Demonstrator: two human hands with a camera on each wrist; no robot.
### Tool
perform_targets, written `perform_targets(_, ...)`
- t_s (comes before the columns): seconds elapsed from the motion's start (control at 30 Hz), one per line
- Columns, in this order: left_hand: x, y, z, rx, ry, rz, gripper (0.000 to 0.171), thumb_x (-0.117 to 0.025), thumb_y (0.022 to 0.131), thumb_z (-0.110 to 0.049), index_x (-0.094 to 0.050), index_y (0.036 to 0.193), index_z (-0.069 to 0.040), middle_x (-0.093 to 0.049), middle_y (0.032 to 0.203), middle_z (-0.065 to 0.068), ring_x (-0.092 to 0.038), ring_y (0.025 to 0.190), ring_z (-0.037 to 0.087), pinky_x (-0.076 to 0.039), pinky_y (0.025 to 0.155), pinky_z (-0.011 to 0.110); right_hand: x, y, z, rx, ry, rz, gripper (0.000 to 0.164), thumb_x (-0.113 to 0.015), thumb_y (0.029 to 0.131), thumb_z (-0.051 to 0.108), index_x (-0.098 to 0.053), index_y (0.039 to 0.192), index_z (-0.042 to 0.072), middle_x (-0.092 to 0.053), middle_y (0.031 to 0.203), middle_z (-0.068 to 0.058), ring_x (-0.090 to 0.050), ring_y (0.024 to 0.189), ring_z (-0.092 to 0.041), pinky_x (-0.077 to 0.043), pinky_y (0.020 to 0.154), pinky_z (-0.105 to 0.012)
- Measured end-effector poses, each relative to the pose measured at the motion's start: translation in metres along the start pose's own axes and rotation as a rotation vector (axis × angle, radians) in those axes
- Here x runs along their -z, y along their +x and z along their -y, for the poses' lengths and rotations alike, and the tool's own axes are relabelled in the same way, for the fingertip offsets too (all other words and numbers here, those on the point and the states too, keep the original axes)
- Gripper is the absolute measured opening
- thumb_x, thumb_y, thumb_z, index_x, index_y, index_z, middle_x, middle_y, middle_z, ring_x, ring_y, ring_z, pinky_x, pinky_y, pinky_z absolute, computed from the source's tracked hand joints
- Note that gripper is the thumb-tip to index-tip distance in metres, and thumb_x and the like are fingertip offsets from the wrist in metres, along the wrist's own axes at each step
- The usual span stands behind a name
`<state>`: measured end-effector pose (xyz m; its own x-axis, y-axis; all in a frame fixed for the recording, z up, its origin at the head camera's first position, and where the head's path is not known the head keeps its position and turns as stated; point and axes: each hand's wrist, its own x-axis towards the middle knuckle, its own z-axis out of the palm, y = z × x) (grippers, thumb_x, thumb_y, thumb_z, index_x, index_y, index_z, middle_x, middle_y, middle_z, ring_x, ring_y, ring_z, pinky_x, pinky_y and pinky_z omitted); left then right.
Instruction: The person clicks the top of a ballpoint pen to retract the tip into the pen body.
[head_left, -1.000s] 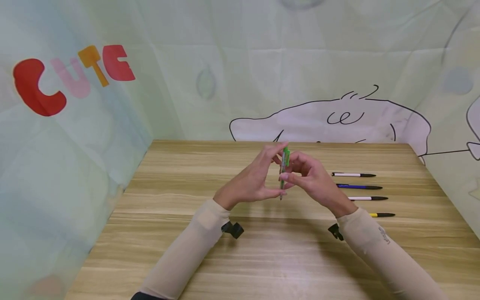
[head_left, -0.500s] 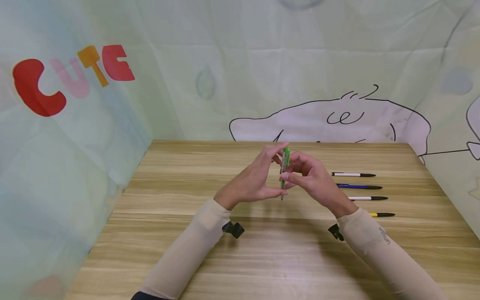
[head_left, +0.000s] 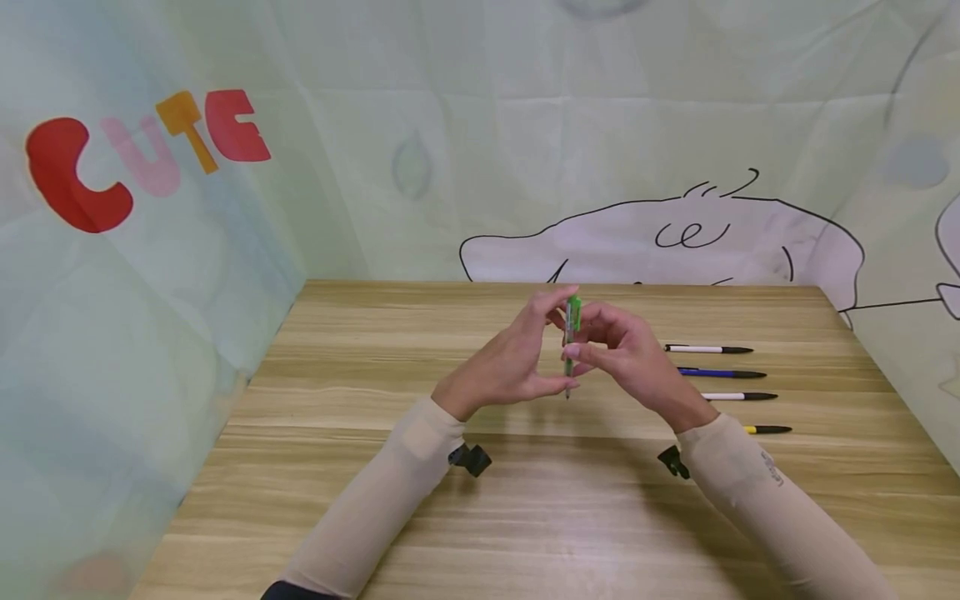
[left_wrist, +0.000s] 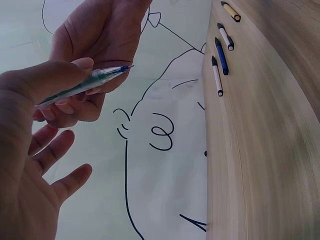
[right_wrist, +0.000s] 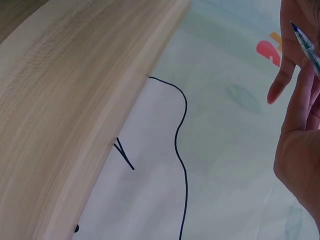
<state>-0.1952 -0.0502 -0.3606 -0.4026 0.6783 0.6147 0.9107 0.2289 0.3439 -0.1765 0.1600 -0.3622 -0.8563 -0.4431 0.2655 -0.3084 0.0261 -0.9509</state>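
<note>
A slim green ballpoint pen (head_left: 573, 315) with a clear barrel stands nearly upright above the table, its tip downward. My left hand (head_left: 510, 357) spans it, index finger at the clip end and thumb close to the tip. From the other side, my right hand (head_left: 632, 360) pinches the barrel around its middle between thumb and fingers. In the left wrist view the pen (left_wrist: 104, 76) shows a bluish tip, and the left thumb lies over the barrel. Only the pen's tip end (right_wrist: 306, 44) shows at the right edge of the right wrist view.
Several pens lie in a column on the wooden table (head_left: 570, 517) at right: a white one (head_left: 705, 350), a blue one (head_left: 720, 374), another white one (head_left: 727, 397) and a yellow one (head_left: 765, 430), the latter partly behind the right forearm. A printed cloth (head_left: 375, 167) hangs behind.
Both hands and the pen have drifted very slightly right in the view, keeping the same hold. The pen's tip looked reddish a second ago and looks bluish now.
</note>
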Motion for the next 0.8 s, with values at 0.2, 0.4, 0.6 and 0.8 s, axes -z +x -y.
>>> perform_targets(0.2, 0.001, -0.003, -0.002, 0.051, 0.037, 0.023, 0.117, -0.089, 0.077, -0.02, -0.005, 0.157, -0.006, -0.041, 0.135, 0.014, -0.052, 0.115, 0.021, -0.047, 0.098, 0.023, -0.001, 0.0, -0.002, 0.002, -0.004, 0.013, 0.024, -0.071, 0.095, 0.007, -0.06, 0.116, 0.002, -0.065, 0.105, -0.019, -0.068, 0.087, -0.023, -0.063, 0.072, -0.043)
perform_targets(0.4, 0.002, -0.005, 0.0, 0.052, 0.057, 0.028, 0.117, -0.089, 0.078, -0.02, -0.006, 0.159, -0.007, -0.04, 0.138, 0.013, -0.053, 0.115, 0.019, -0.049, 0.096, 0.022, -0.002, -0.001, -0.004, -0.003, 0.009, 0.03, 0.023, -0.071, 0.095, 0.008, -0.061, 0.115, 0.005, -0.065, 0.101, -0.015, -0.068, 0.086, -0.024, -0.063, 0.072, -0.045)
perform_targets(0.6, 0.008, -0.006, 0.001, 0.063, 0.045, 0.019, 0.111, -0.087, 0.08, -0.02, -0.01, 0.16, -0.009, -0.038, 0.144, 0.013, -0.054, 0.115, 0.02, -0.049, 0.097, 0.022, 0.0, -0.002, -0.004, -0.007, 0.013, 0.053, 0.022, -0.071, 0.095, 0.007, -0.061, 0.114, 0.007, -0.065, 0.098, -0.015, -0.068, 0.086, -0.024, -0.063, 0.074, -0.045)
perform_targets(0.8, 0.016, -0.011, 0.001, 0.105, 0.033, 0.017, 0.105, -0.086, 0.082, -0.023, -0.016, 0.16, -0.012, -0.041, 0.141, 0.011, -0.054, 0.117, 0.019, -0.05, 0.099, 0.028, 0.003, -0.004, -0.004, -0.044, -0.013, 0.04, 0.024, -0.072, 0.095, 0.011, -0.061, 0.116, 0.009, -0.065, 0.101, -0.015, -0.067, 0.089, -0.025, -0.062, 0.076, -0.045)
